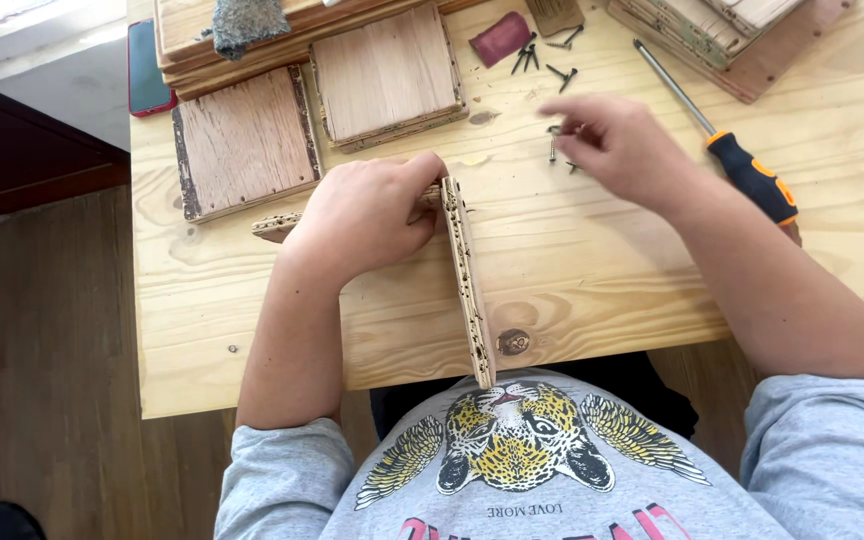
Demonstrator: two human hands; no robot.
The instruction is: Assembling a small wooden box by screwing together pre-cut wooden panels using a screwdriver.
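Upright board (470, 290) clasped by left hand (367, 215); right hand (612, 140) blurred over screws (555, 140), grip unclear.

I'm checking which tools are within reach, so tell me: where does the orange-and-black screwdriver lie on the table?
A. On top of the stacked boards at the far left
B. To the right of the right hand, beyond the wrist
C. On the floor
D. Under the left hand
B: the screwdriver lies flat on the table just right of the right hand, its shaft pointing away from the person, while the left hand steadies a wooden board stood on edge.
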